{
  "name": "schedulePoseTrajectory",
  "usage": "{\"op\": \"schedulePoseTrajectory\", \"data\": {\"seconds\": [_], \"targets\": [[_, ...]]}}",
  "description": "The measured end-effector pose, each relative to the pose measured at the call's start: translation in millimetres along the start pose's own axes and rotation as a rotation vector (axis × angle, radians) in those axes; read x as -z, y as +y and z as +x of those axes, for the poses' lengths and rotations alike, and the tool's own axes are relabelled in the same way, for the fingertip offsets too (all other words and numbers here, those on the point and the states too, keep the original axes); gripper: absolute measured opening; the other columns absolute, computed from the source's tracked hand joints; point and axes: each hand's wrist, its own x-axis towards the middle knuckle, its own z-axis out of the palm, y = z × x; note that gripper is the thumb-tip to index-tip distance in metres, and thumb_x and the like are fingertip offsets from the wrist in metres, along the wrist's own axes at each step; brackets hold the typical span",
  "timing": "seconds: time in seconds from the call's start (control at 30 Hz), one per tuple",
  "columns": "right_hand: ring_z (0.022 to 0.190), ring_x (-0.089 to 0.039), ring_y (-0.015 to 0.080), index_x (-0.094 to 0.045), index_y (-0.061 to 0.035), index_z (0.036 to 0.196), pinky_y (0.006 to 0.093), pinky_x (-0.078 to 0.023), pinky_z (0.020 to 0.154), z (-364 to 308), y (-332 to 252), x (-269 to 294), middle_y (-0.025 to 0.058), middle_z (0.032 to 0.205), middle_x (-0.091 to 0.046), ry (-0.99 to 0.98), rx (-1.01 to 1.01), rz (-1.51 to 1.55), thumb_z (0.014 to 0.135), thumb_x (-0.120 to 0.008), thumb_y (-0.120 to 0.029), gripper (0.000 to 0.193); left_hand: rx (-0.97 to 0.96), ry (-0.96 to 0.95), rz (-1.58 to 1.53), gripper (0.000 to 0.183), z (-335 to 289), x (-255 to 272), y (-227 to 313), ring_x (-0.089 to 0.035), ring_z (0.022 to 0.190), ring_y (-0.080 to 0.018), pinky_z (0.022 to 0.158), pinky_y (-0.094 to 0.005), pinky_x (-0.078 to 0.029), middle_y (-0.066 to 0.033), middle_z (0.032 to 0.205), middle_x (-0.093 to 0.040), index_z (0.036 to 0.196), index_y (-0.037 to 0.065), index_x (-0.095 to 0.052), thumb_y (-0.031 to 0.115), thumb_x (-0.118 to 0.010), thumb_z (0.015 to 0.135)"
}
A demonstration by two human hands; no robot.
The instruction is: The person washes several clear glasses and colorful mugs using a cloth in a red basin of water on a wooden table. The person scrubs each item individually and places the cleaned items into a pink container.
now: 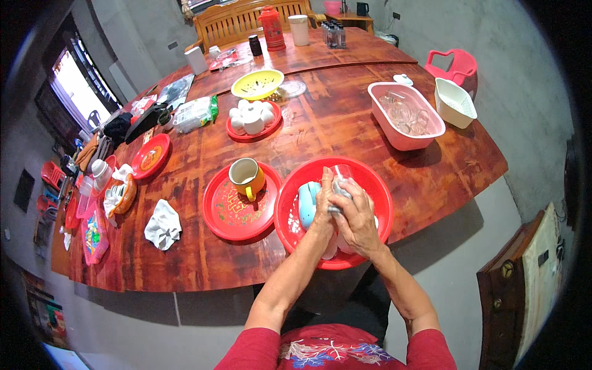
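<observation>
- Clear drinking glass [341,174] held over the red plastic basin [376,185], at the near edge of the round wooden table [345,123].
- Left hand [323,203] wrapped about the glass's left side, fingers closed on it.
- Right hand [356,217] clasped over the lower part, pressing what looks like a small grey cloth or sponge [338,192] against it; exact kind not clear.
- Likely wet, so slippery; thin-walled and brittle by the look, light in weight, stiff. Best gripped round the body with the whole palm, never by the rim alone.
- Pale blue object [306,203] lying in the basin just left of the hands, partly hidden.
- Red tray [229,216] just beside the basin, bearing a yellow mug [246,177] upright.
- Pink rectangular tub [404,139] farther off to the right, holding more clear glasses [407,115]; white basket [454,102] just beyond it.
- Crumpled white cloth [163,226] well apart on the left.
- Red plate with white teacups [253,117] and a yellow colander [258,84] toward the table's middle.
</observation>
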Motion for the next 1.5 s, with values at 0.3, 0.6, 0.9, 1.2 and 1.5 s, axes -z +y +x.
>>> {"op": "schedulePoseTrajectory", "data": {"seconds": [0.3, 0.6, 0.9, 1.2, 1.5], "targets": [[0.102, -0.051, 0.0342, -0.052, -0.0050, 0.109, 0.0414, -0.042, 0.085, 46, 56, -11, 0.0186, 0.104, -0.054, 0.019, -0.292, 0.287, 0.086, -0.050, -0.019, 0.026, 0.133, -0.091, -0.096, 0.043, -27, -24, 7, -0.061, 0.091, -0.0215, 0.079, -0.0375, -0.052, -0.0094, 0.099, -0.062, 0.105, 0.009, -0.057, 0.047, -0.053, 0.086], [0.104, -0.050, 0.0427, -0.055, -0.0037, 0.107, 0.0493, -0.046, 0.083, 4, 91, -43, 0.0292, 0.108, -0.050, -0.572, -0.515, -0.277, 0.079, -0.060, -0.023, 0.034, 0.135, -0.031, 0.018, 0.037, -28, -19, 39, -0.065, 0.066, -0.0231, 0.052, -0.0385, -0.056, -0.0087, 0.074, -0.064, 0.085, 0.008, -0.059, 0.044, -0.064, 0.079], [0.087, -0.058, 0.0317, -0.056, -0.0035, 0.106, 0.0398, -0.048, 0.075, 14, 63, 31, 0.0194, 0.097, -0.056, -0.428, -0.320, 0.072, 0.076, -0.056, -0.007, 0.031, 0.088, -0.017, -0.084, 0.041, -12, 7, 35, -0.062, 0.069, -0.0218, 0.064, -0.0357, -0.053, -0.0058, 0.078, -0.063, 0.087, 0.012, -0.058, 0.053, -0.057, 0.081], [0.108, -0.045, 0.0282, -0.051, -0.0127, 0.116, 0.0424, -0.033, 0.089, 14, 3, -1, 0.0124, 0.114, -0.048, 0.088, 0.015, -0.069, 0.076, -0.061, -0.014, 0.041, 0.076, -0.211, -0.114, 0.052, -28, -26, 6, -0.058, 0.077, -0.0191, 0.066, -0.0338, -0.049, -0.0053, 0.090, -0.058, 0.105, 0.014, -0.049, 0.061, -0.047, 0.083], [0.071, -0.053, 0.0133, -0.055, -0.0065, 0.105, 0.0290, -0.043, 0.060, 51, 58, 18, 0.0055, 0.087, -0.057, -0.070, -0.458, 0.634, 0.088, -0.050, -0.012, 0.018, 0.087, 0.042, 0.467, 0.044, -51, -31, 19, -0.058, 0.083, -0.0168, 0.059, -0.0387, -0.051, -0.0049, 0.097, -0.057, 0.115, 0.010, -0.048, 0.040, -0.058, 0.083]]}}
